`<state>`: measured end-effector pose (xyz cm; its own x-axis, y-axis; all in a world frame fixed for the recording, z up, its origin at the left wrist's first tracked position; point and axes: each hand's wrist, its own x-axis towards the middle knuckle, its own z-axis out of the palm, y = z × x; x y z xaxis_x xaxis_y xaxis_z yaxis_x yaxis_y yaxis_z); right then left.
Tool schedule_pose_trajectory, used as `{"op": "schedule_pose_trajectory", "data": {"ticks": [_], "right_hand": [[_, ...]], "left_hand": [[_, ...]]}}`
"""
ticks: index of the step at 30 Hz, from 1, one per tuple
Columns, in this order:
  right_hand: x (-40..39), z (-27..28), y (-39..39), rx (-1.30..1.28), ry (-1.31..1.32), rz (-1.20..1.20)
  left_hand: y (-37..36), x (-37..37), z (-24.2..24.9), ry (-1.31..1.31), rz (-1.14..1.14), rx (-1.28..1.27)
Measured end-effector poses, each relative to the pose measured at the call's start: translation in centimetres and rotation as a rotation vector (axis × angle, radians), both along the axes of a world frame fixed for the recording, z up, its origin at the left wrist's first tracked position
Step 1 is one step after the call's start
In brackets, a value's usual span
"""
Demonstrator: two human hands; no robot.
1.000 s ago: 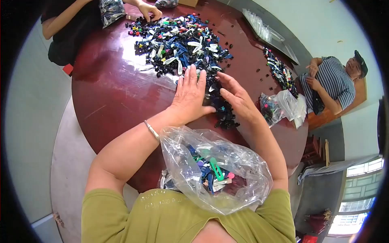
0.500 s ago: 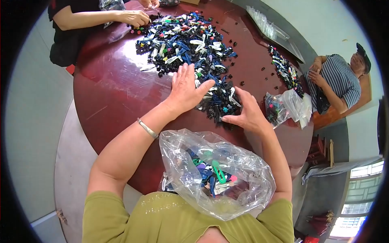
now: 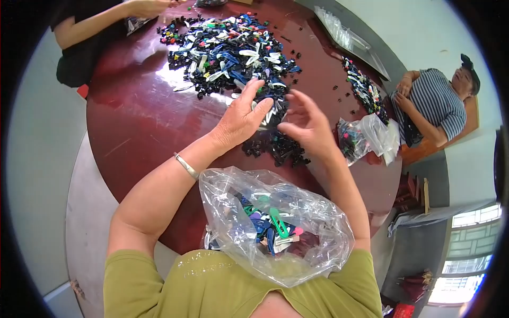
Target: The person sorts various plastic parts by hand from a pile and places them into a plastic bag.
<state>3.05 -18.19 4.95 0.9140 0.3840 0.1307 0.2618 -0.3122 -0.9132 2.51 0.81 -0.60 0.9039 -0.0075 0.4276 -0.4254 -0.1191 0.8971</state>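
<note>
Big pile of hair clips (image 3: pixel 212 55) is lying on the round red table (image 3: pixel 132 127), a tail of mostly black clips (image 3: pixel 286 147) trailing toward the wearer. Both hands are working around that tail. Left hand (image 3: pixel 237 121) is reaching in from the left, partly open, thumb apart from fingers. Right hand (image 3: pixel 312 127) is facing it, half open, fingers curving, slightly blurred. White clips are showing between them; can't tell if either is gripping any. Open clear bag (image 3: pixel 220 209) with mixed clips is sitting nearer, between the forearms. Right side: narrow clip pile (image 3: pixel 365 87), filled plastic bag (image 3: pixel 356 137) just beside it, tray (image 3: pixel 352 40) beyond. Person in striped shirt (image 3: pixel 437 100) is sitting there. Co-worker's arm (image 3: pixel 98 26) is reaching over, far left.
</note>
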Motion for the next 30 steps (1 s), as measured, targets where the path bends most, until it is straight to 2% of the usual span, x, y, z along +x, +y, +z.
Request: {"op": "schedule_pose_trajectory", "data": {"ticks": [1, 2, 3, 5, 8, 9, 11, 13, 14, 18, 19, 21, 22, 25, 26, 29, 30], "right_hand": [[0.1, 0.3, -0.6, 0.088, 0.043, -0.05], [2.2, -1.5, -2.4, 0.019, -0.052, -0.121], [3.9, -1.8, -3.9, -0.281, -0.291, -0.205], [6.7, -5.3, -5.5, -0.264, -0.398, -0.266], [6.8, -6.3, -3.5, -0.352, -0.336, -0.257], [5.8, -5.1, -2.0, -0.387, -0.286, -0.216], [4.4, -4.1, 0.4, -0.246, -0.284, -0.08], [4.1, -4.3, 0.9, -0.329, -0.208, -0.009], [3.6, -4.3, 1.2, -0.344, -0.222, -0.023], [1.9, -2.2, 0.3, 0.066, -0.02, 0.071], [1.7, -1.7, -0.6, -0.044, -0.098, 0.056], [1.1, -0.4, -2.7, -0.265, -0.252, 0.025], [0.6, 0.3, -3.5, -0.287, -0.129, -0.008], [-2.7, 2.9, -4.9, -0.729, -0.226, 0.076], [-3.7, 3.1, -4.8, -0.766, -0.169, 0.068], [-4.8, 1.6, -4.0, -0.919, -0.277, 0.083], [-4.8, 1.7, -3.9, -0.85, -0.274, 0.085]], "left_hand": [[0.0, -0.1, 0.0, -0.021, 0.004, -0.017], [-0.1, 0.3, -0.6, -0.086, 0.079, 0.036], [0.0, 0.2, -0.4, -0.029, 0.075, 0.01], [0.2, 0.0, 0.1, 0.072, 0.065, -0.047], [0.1, 0.2, -0.4, 0.094, 0.058, -0.086], [0.0, 0.3, -0.5, 0.081, 0.053, -0.091], [-0.2, -0.2, 0.1, 0.071, 0.034, -0.053], [-0.5, -0.2, -0.1, -0.006, 0.028, -0.005], [-0.3, -0.2, -0.1, 0.035, -0.041, -0.088], [0.8, -0.3, 1.2, 0.082, -0.012, -0.133], [0.9, -0.2, 1.3, 0.084, 0.038, -0.129], [1.5, 1.0, 0.1, -0.108, 0.214, 0.029], [1.8, 0.9, 0.6, -0.106, 0.245, 0.064], [2.7, 0.6, 1.2, -0.027, 0.307, 0.277], [2.9, 0.2, 1.8, 0.079, 0.271, 0.299], [3.0, -0.2, 1.3, 0.088, 0.284, 0.469], [2.8, -0.4, 1.4, 0.135, 0.224, 0.468]]}}
